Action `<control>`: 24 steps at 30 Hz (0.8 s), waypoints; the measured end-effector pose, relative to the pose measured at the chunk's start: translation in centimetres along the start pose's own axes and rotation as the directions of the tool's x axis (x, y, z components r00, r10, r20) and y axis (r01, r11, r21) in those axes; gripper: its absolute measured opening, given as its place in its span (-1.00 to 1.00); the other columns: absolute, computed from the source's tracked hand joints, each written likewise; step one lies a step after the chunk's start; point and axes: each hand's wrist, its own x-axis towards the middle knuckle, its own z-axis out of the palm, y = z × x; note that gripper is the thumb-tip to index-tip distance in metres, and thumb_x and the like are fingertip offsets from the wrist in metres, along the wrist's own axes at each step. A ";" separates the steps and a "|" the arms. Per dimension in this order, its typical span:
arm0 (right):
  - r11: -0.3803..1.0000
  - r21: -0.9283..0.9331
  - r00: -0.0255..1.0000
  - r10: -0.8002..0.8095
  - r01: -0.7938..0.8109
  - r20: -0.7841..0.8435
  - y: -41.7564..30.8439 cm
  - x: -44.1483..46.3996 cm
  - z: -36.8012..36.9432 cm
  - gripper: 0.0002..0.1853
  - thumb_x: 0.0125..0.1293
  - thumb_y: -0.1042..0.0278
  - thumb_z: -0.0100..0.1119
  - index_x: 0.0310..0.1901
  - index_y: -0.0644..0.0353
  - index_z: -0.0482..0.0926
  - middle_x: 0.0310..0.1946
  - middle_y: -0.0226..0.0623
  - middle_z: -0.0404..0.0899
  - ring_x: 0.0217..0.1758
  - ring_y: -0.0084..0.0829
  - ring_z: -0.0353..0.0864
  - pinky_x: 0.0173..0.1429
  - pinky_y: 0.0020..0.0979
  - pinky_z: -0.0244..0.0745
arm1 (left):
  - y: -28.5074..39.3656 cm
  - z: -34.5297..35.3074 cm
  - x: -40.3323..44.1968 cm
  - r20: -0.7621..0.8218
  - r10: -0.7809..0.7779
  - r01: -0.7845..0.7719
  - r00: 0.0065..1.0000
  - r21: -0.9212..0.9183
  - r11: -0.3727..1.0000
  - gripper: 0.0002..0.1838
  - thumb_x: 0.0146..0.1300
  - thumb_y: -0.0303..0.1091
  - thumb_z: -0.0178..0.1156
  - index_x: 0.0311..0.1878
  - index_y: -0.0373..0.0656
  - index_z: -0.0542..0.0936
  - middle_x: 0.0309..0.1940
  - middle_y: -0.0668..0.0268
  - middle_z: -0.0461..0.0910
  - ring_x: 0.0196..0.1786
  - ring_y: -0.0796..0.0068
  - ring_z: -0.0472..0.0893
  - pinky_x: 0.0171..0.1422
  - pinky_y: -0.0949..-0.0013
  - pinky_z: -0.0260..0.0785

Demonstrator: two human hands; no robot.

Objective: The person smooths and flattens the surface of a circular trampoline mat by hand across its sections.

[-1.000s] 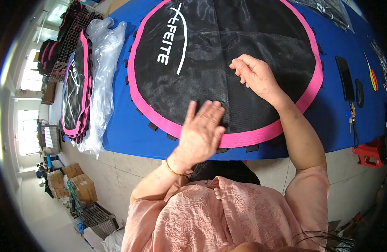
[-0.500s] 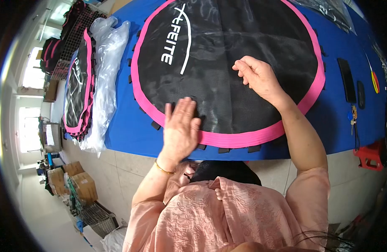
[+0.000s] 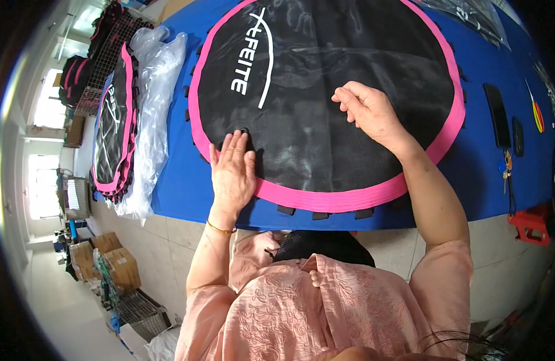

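A round black trampoline mat with a pink border and white lettering lies spread out, with black webbing loops along its rim. Over its lower left edge my left hand rests palm down, fingers stretched out. A small dark bit shows at those fingertips; what it is I cannot make out. My right hand is closed, thumb against the curled fingers, above the right half of the mat. Whether anything is inside that hand is hidden.
A blue-covered table carries everything. To the left lie clear plastic and a stack of similar mats. On the right are a black phone-like slab, a smaller black object, keys and a red-yellow tool. A red stool stands below.
My left hand has slid left along the lower border of the mat, fingers still stretched out. The right hand has stayed nearly where it was.
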 end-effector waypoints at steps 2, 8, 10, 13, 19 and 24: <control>1.000 0.005 1.000 0.016 -0.016 -0.004 0.0 -0.1 -0.1 -0.64 0.72 0.10 0.12 -0.07 0.24 0.72 -0.37 -0.48 0.59 -0.40 -0.71 0.52 -0.30 -0.57 0.48 | 0.1 0.2 -0.1 0.005 0.001 -0.001 1.000 -0.028 1.000 -0.45 0.71 -0.07 -0.06 0.49 -0.26 0.53 0.52 -0.01 0.51 0.64 0.01 0.40 0.81 -0.19 -0.13; 0.999 -0.014 0.999 0.036 -0.036 0.006 -0.2 0.0 -0.1 -0.64 0.71 0.09 0.12 -0.08 0.23 0.72 -0.38 -0.49 0.59 -0.40 -0.71 0.52 -0.33 -0.57 0.47 | 7.5 0.4 -0.6 0.034 0.246 -0.233 0.969 -0.219 0.948 -0.43 0.61 -0.12 0.10 0.47 -0.37 0.52 0.51 -0.08 0.49 0.62 -0.06 0.41 0.77 -0.29 -0.06; 0.999 -0.005 0.999 0.052 -0.052 0.003 0.0 0.0 -0.1 -0.64 0.71 0.08 0.12 -0.08 0.23 0.72 -0.37 -0.51 0.59 -0.40 -0.72 0.52 -0.34 -0.57 0.47 | 9.7 0.2 -1.3 0.052 0.338 -0.310 0.940 -0.292 0.905 -0.42 0.60 -0.12 0.12 0.46 -0.39 0.52 0.52 -0.08 0.49 0.63 -0.04 0.40 0.77 -0.31 -0.07; 1.000 0.014 1.000 0.025 -0.024 -0.007 -0.1 0.0 -0.2 -0.64 0.70 0.08 0.13 -0.08 0.22 0.72 -0.37 -0.51 0.60 -0.40 -0.73 0.52 -0.34 -0.57 0.46 | 11.6 -0.4 -2.3 0.096 0.442 -0.374 0.892 -0.394 0.840 -0.41 0.61 -0.10 0.13 0.46 -0.38 0.53 0.53 -0.05 0.48 0.65 0.00 0.38 0.77 -0.32 -0.08; 0.999 -0.006 0.998 0.051 -0.051 -0.021 0.0 0.0 -0.2 -0.63 0.71 0.06 0.12 -0.05 0.23 0.72 -0.36 -0.49 0.62 -0.41 -0.72 0.53 -0.35 -0.58 0.48 | 11.5 0.5 1.4 0.053 0.447 -0.404 0.893 -0.345 0.847 -0.45 0.58 -0.13 0.16 0.43 -0.34 0.56 0.49 -0.03 0.52 0.59 -0.01 0.45 0.75 -0.32 -0.01; 0.999 0.002 0.999 0.037 -0.037 -0.018 0.3 0.2 -0.2 -0.63 0.71 0.07 0.11 -0.05 0.23 0.73 -0.37 -0.48 0.62 -0.42 -0.72 0.55 -0.36 -0.58 0.49 | 9.5 2.9 6.1 -0.057 0.377 -0.381 0.924 -0.171 0.908 -0.50 0.58 -0.17 0.14 0.43 -0.26 0.58 0.43 0.05 0.59 0.54 0.04 0.50 0.71 -0.31 0.09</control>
